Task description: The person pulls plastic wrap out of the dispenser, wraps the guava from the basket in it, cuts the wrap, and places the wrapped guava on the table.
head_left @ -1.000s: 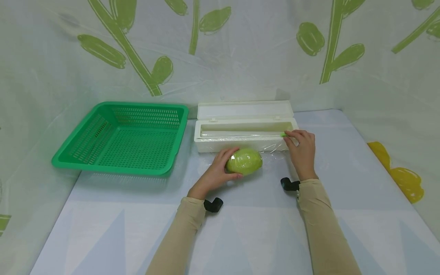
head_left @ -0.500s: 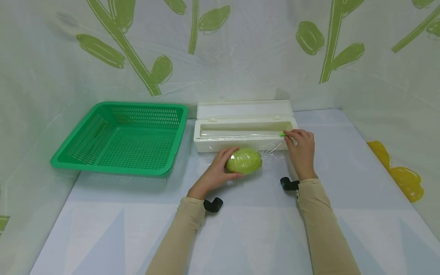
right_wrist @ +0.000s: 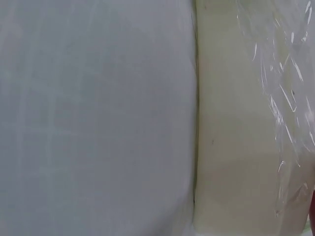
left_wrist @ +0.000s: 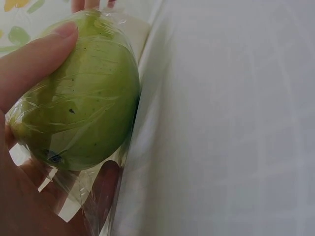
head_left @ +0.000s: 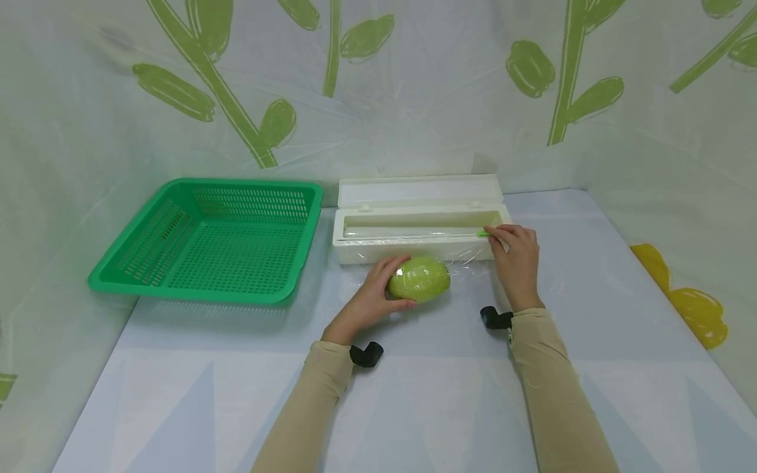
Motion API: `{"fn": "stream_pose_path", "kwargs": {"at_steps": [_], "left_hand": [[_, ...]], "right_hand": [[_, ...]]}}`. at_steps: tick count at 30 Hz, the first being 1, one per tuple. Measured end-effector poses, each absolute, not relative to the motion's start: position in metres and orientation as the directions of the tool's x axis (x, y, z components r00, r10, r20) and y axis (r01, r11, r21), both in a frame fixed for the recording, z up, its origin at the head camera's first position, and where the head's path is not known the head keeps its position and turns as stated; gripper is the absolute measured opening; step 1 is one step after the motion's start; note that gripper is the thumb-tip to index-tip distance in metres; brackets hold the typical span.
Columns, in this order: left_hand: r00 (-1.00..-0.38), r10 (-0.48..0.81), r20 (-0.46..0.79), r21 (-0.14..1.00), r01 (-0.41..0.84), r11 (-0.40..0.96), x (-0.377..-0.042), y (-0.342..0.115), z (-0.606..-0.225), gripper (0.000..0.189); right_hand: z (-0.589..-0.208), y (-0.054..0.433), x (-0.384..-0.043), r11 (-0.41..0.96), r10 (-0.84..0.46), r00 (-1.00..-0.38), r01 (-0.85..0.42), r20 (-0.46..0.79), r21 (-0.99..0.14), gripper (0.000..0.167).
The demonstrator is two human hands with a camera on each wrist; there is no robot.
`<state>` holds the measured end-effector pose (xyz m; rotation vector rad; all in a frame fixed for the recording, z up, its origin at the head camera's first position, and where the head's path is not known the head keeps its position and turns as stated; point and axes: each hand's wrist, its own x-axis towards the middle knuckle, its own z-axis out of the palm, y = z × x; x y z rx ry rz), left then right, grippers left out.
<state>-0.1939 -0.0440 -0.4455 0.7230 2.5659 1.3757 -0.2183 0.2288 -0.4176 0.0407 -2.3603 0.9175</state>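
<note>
In the head view, my left hand (head_left: 374, 295) grips a green fruit (head_left: 420, 279) wrapped in clear cling film, just in front of a white cling film box. The left wrist view shows the fruit (left_wrist: 93, 93) up close, mango-like with small dark specks, the thumb over it and fingers beneath. My right hand (head_left: 516, 261) is at the right end of the white box (head_left: 408, 251), thumb and index finger pinching a small bright green slider cutter (head_left: 482, 234) on its front edge. Film (right_wrist: 290, 93) drapes down the box's front towards the fruit.
A green perforated basket (head_left: 278, 292) stands to the left of the box. The box's lid (head_left: 420, 192) is tipped back, and a film roll (head_left: 408, 232) lies inside. Behind the table (head_left: 426, 407) hangs a leaf-patterned curtain (head_left: 414, 118).
The right hand and the green slider have shifted very slightly left along the box's front edge. The left hand keeps its hold on the fruit in the same place.
</note>
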Motion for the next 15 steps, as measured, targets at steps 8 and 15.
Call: {"fn": "stream_pose_path", "kwargs": {"at_steps": [8,15], "left_hand": [[-0.872,0.480,0.098,0.811,0.349,0.470,-0.1945,-0.0438,-0.4450,0.083],[-0.875,0.474,0.095,0.814,0.342,0.468,-0.1935,-0.0442,-0.4442,0.083]], "right_hand": [[-0.4191,0.2267,-0.2204,0.766,0.176,-0.798,-0.257,0.576,-0.589,0.020],[-0.4190,0.2256,-0.2194,0.767,0.176,-0.826,-0.226,0.535,-0.600,0.019]]}}
